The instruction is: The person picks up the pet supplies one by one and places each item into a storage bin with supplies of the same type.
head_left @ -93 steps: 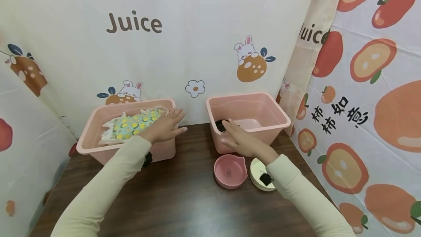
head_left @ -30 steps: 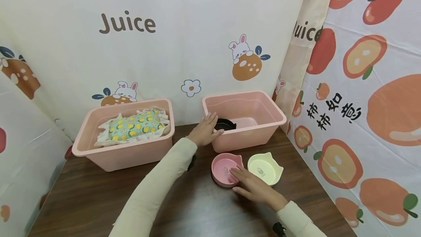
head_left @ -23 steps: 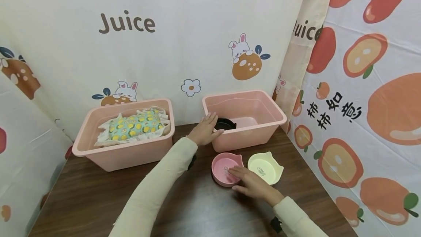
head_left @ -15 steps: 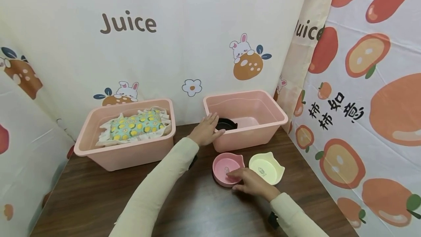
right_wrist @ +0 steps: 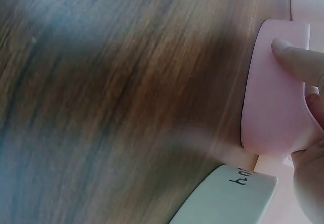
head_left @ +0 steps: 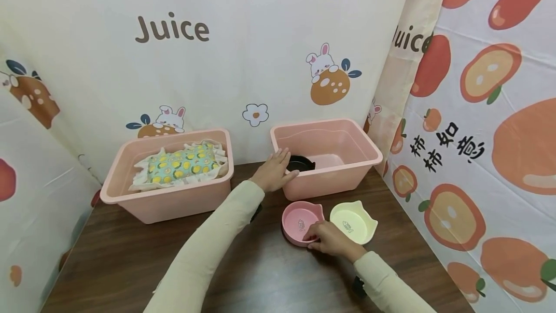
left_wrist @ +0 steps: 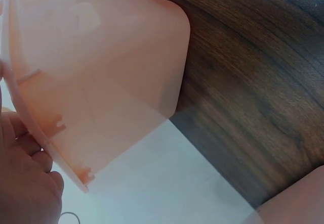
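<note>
My left hand [head_left: 272,172] holds the left rim of the right-hand pink plastic bin [head_left: 332,183]; in the left wrist view its fingers [left_wrist: 43,161] curl at the rim. My right hand [head_left: 333,240] pinches the near right wall of a pink cat-eared bowl [head_left: 297,217]. In the right wrist view, the thumb presses the outside of the bowl wall while the fingers go inside, partly hidden. The bowl sits flat on the wooden table. Right beside it stands a pale yellow cat-eared bowl [head_left: 349,219]. A black bowl [head_left: 299,162] lies inside the right-hand bin, partly hidden.
Another pink bin [head_left: 173,206] stands at the left, with a lemon-print cloth item with white ruffles [head_left: 182,164] in it. Printed curtains [head_left: 260,66] hang behind and along both sides of the dark wooden table [head_left: 260,274].
My left hand has moved from the left bin to the right bin's rim. My right hand has come down from the right bin, and its fingers have closed on the pink bowl's wall.
</note>
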